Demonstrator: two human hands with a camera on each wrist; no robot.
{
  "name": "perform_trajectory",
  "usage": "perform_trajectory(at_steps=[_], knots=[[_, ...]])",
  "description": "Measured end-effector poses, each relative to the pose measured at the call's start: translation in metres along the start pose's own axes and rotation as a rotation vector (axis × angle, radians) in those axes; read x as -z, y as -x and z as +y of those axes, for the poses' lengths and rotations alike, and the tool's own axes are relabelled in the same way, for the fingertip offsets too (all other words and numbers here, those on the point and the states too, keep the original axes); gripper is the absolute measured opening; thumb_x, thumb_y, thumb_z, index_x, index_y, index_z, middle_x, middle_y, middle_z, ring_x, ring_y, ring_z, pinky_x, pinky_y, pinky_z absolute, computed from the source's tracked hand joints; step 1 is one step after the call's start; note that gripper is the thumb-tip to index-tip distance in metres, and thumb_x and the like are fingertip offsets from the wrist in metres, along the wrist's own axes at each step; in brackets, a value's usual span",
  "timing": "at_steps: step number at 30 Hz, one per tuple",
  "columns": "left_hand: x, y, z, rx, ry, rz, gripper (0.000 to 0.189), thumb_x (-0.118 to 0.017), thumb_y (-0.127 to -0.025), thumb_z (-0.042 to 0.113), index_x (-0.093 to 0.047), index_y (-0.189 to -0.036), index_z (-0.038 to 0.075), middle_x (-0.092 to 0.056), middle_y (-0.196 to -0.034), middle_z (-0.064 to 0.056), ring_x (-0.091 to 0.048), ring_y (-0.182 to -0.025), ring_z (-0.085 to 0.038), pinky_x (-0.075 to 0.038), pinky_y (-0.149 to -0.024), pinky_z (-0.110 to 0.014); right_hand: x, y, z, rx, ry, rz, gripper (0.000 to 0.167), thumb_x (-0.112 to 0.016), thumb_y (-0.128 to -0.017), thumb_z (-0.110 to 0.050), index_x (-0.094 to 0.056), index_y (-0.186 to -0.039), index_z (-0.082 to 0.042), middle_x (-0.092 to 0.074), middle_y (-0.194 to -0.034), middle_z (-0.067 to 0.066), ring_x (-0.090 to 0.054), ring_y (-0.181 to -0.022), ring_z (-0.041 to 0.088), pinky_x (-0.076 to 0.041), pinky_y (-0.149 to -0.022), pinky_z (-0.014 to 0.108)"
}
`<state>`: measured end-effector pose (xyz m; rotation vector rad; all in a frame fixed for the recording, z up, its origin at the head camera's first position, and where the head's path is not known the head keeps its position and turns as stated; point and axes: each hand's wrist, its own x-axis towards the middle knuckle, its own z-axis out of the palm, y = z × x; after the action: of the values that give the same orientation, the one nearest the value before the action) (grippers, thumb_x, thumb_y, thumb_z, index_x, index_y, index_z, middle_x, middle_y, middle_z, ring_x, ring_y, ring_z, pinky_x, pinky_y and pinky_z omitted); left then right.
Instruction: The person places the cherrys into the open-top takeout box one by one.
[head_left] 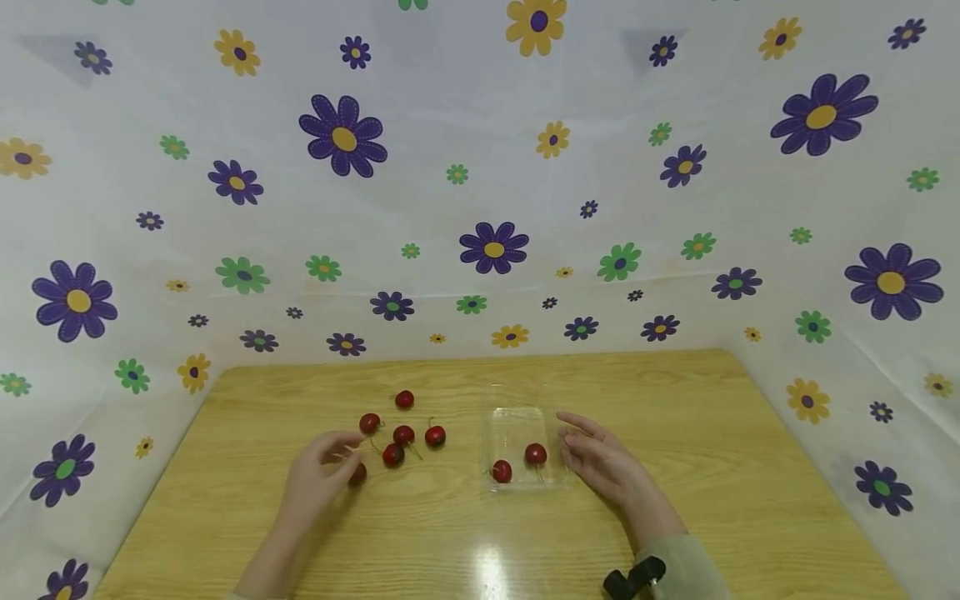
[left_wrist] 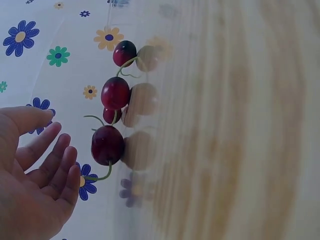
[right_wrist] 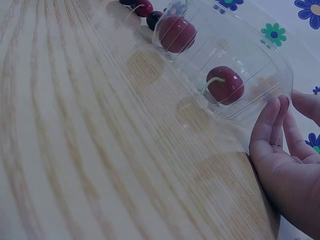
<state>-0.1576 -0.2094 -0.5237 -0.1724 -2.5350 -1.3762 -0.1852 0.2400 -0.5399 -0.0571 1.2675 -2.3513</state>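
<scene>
My left hand (head_left: 322,475) is at the left of a loose group of dark red cherries (head_left: 393,454), its thumb and fingers parted. Beside its thumb lies the nearest cherry (head_left: 357,475), partly covered in the head view. In the left wrist view a gap shows between the fingertips and a stemmed cherry (left_wrist: 107,145). A clear plastic box (head_left: 517,412) stands right of the group with two cherries inside, one at its front left (head_left: 502,472) and one further right (head_left: 536,454). My right hand (head_left: 603,462) rests its loosely extended fingertips against the box's right side (right_wrist: 287,82).
Wood-grain table (head_left: 420,533) lies under everything. A white cloth with printed flowers (head_left: 435,167) rises behind and at both sides. Further cherries, one at the back (head_left: 405,399) and one nearer the box (head_left: 435,436), lie on the table. A black strap mount (head_left: 633,577) sits at my right wrist.
</scene>
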Motion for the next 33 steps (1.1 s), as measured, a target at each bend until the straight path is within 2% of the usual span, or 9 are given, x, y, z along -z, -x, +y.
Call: perform_trajectory(at_steps=[3,8,13,18,24,26,33], knots=[[0.004,0.000,-0.004,0.035,-0.007,-0.026,0.020,-0.076,-0.096,0.003,-0.076,-0.115,0.005,-0.076,-0.118,-0.013,-0.063,-0.092,0.004,-0.059,-0.087,-0.020,0.000,-0.001,0.000,0.003,-0.005,-0.011,0.040,-0.043,-0.111,0.005,-0.066,-0.130,-0.022,-0.069,-0.112,-0.004,-0.067,-0.096,0.005,-0.058,-0.090,0.019],[0.011,0.001,-0.008,0.132,-0.014,-0.082,0.021,-0.075,-0.099,0.011,-0.075,-0.119,0.005,-0.075,-0.120,-0.013,-0.062,-0.095,0.004,-0.056,-0.090,-0.017,0.000,-0.001,0.000,0.003,-0.013,-0.012,0.040,-0.042,-0.111,0.005,-0.065,-0.131,-0.021,-0.070,-0.112,-0.003,-0.067,-0.097,0.005,-0.058,-0.090,0.019],[0.014,0.002,-0.010,0.210,-0.024,-0.136,0.027,-0.077,-0.098,0.014,-0.073,-0.123,0.005,-0.075,-0.118,-0.013,-0.068,-0.098,-0.005,-0.055,-0.091,-0.018,-0.001,-0.001,-0.001,0.004,-0.008,-0.006,0.040,-0.042,-0.111,0.005,-0.065,-0.131,-0.021,-0.070,-0.111,-0.004,-0.067,-0.097,0.005,-0.058,-0.090,0.019],[0.014,0.004,-0.012,0.284,-0.041,-0.192,0.030,-0.078,-0.098,0.017,-0.072,-0.125,0.006,-0.077,-0.114,-0.011,-0.072,-0.101,-0.016,-0.056,-0.090,-0.021,0.000,0.000,0.000,0.004,-0.011,-0.016,0.040,-0.042,-0.111,0.005,-0.065,-0.131,-0.021,-0.071,-0.112,-0.004,-0.067,-0.097,0.005,-0.058,-0.090,0.019],[0.013,0.007,-0.016,0.365,-0.026,-0.251,0.035,-0.079,-0.096,0.018,-0.071,-0.129,0.011,-0.077,-0.116,-0.007,-0.072,-0.102,-0.018,-0.056,-0.091,-0.029,0.000,0.000,0.000,0.007,-0.011,-0.029,0.040,-0.042,-0.111,0.005,-0.065,-0.132,-0.021,-0.070,-0.112,-0.004,-0.067,-0.098,0.005,-0.058,-0.091,0.019],[0.013,0.007,-0.016,0.376,-0.026,-0.265,0.037,-0.079,-0.095,0.019,-0.070,-0.130,0.012,-0.076,-0.118,-0.006,-0.071,-0.104,-0.019,-0.055,-0.092,-0.032,0.000,0.000,0.000,0.007,-0.006,-0.022,0.040,-0.042,-0.111,0.005,-0.064,-0.132,-0.021,-0.070,-0.112,-0.004,-0.067,-0.098,0.005,-0.058,-0.091,0.019],[0.013,0.006,-0.018,0.341,-0.053,-0.301,0.042,-0.081,-0.091,0.016,-0.070,-0.131,0.009,-0.076,-0.118,-0.006,-0.071,-0.109,-0.023,-0.055,-0.096,-0.039,0.001,-0.001,0.001,0.008,0.004,-0.007,0.040,-0.042,-0.111,0.005,-0.065,-0.132,-0.022,-0.070,-0.112,-0.005,-0.067,-0.098,0.004,-0.058,-0.091,0.018]])
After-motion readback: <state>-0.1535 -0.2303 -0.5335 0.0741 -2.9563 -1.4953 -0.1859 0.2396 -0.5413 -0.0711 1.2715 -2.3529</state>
